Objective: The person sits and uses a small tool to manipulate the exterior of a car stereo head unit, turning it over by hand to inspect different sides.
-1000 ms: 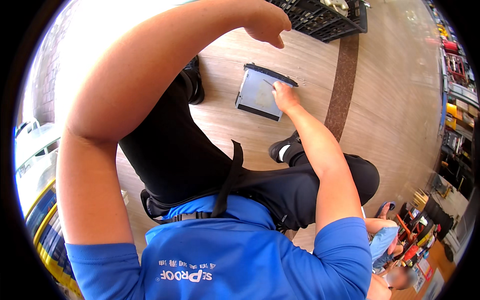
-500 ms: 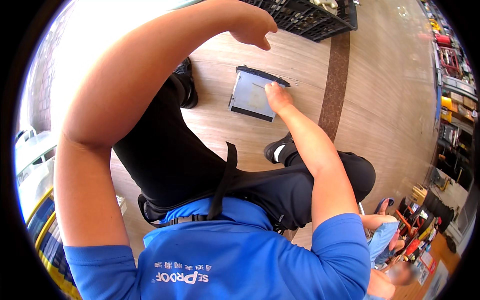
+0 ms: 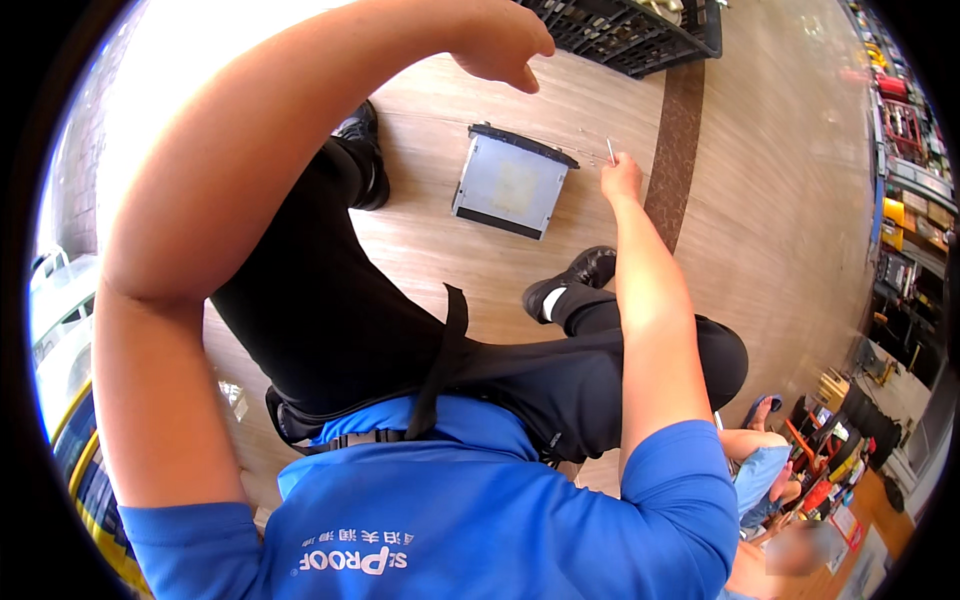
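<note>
Beyond the flat metal box [image 3: 510, 185], a black lattice crate [image 3: 632, 42] is cut off by the upper edge; my right hand [image 3: 622, 178], forearm [image 3: 655, 290] outstretched, hides most of the thin tool [image 3: 610, 148] it pinches just right of the box. My left hand [image 3: 505, 45] hangs loosely spread beyond the box. The grey box lies on wood-grained floor [image 3: 770, 190].

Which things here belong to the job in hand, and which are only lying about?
Seem to belong to the job:
- metal box on the floor
- thin tool in the right hand

Seem only lying about:
- black crate
- stocked shelves, far right
</note>
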A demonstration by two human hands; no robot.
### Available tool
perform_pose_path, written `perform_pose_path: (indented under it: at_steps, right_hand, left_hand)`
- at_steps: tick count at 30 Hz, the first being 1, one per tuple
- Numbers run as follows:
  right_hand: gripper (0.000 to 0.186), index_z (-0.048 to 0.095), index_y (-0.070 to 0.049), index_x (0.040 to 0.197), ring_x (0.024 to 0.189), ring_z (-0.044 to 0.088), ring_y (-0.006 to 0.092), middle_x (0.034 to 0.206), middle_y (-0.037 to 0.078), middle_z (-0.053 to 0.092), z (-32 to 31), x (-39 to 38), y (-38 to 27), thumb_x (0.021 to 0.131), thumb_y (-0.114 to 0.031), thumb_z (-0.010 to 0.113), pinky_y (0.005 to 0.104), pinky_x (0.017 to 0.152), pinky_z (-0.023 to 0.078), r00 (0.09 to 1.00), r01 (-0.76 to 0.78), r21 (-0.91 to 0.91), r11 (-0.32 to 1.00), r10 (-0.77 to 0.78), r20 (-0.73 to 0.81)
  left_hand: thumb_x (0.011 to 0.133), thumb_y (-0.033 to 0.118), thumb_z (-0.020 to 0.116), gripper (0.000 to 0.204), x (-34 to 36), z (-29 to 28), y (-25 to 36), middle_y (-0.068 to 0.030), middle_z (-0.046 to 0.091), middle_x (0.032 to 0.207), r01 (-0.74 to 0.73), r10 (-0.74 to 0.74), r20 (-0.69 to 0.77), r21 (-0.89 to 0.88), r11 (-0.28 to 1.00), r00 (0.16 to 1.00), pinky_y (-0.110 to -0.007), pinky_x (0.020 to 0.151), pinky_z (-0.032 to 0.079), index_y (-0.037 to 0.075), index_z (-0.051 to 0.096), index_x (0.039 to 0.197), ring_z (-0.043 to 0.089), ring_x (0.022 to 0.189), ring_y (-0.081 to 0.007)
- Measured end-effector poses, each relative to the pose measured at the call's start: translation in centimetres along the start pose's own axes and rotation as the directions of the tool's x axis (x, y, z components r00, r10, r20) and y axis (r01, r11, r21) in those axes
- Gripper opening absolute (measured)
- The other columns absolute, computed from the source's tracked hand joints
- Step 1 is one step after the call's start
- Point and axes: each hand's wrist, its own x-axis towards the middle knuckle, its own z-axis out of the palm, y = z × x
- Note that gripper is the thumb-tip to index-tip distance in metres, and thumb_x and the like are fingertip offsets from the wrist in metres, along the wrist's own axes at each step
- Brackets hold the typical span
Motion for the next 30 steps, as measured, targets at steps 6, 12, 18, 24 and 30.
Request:
perform_pose_path:
  at_steps: [6, 12, 18, 24, 30]
  right_hand:
    - [0.024, 0.071, -0.009, 0.100, 0.097, 0.067, 0.0313, 0.099, 0.018, 0.070, 5.2, -1.1, 4.0, 0.079, -0.006, 0.061, 0.0400, 0.085, 0.051, 0.985, -0.108, -0.054, 0.993, 0.114, 0.129]
    - [0.023, 0.071, -0.008, 0.100, 0.095, 0.068, 0.0289, 0.097, 0.016, 0.071, 7.8, 0.7, 3.7, 0.077, -0.009, 0.068, 0.0383, 0.083, 0.052, 0.981, -0.116, -0.001, 0.993, 0.115, 0.156]
    - [0.022, 0.070, -0.006, 0.095, 0.082, 0.069, 0.0272, 0.088, 0.014, 0.072, 9.8, 2.9, 4.8, 0.074, -0.012, 0.071, 0.0373, 0.077, 0.053, 0.984, -0.119, -0.002, 0.993, 0.118, 0.136]
    - [0.021, 0.071, -0.007, 0.094, 0.079, 0.069, 0.0289, 0.085, 0.016, 0.071, 10.1, 3.7, 4.3, 0.074, -0.015, 0.070, 0.0381, 0.076, 0.053, 0.958, -0.283, 0.070, 0.957, 0.279, 0.063]
    - [0.028, 0.071, -0.005, 0.107, 0.073, 0.067, 0.0217, 0.082, 0.012, 0.070, 5.9, 5.8, 3.9, 0.082, -0.011, 0.063, 0.0359, 0.062, 0.053, 0.950, -0.293, 0.169, 0.941, 0.306, -0.061]
  left_hand:
    - [0.094, 0.034, 0.058, 0.055, -1.5, -1.1, 1.4, -0.0239, 0.057, 0.129, 0.033, -0.036, -0.048, -0.057, 0.998, 0.998, -0.044, 0.100, 0.044, 0.002, 0.047, 0.138, 0.054, 0.119, -0.0385]
    - [0.095, 0.034, 0.056, 0.056, -1.7, -1.8, 1.6, -0.0238, 0.057, 0.129, 0.165, -0.160, 0.069, -0.060, 0.985, 0.985, -0.044, 0.100, 0.043, 0.002, 0.044, 0.140, 0.054, 0.121, -0.0375]
    - [0.095, 0.033, 0.056, 0.056, -1.3, -2.6, 1.6, -0.0242, 0.057, 0.128, 0.159, -0.143, 0.140, -0.110, 0.981, 0.980, -0.043, 0.101, 0.043, 0.001, 0.044, 0.140, 0.054, 0.120, -0.0379]
    - [0.095, 0.032, 0.056, 0.052, -2.6, -2.6, 1.7, -0.0230, 0.058, 0.127, 0.104, -0.094, 0.086, -0.133, 0.986, 0.992, -0.044, 0.099, 0.044, 0.001, 0.047, 0.137, 0.054, 0.120, -0.0373]
    - [0.094, 0.032, 0.058, 0.050, -1.6, -1.7, 0.8, -0.0220, 0.061, 0.123, 0.072, -0.069, 0.044, -0.063, 0.995, 0.997, -0.045, 0.097, 0.046, 0.002, 0.051, 0.133, 0.057, 0.115, -0.0382]
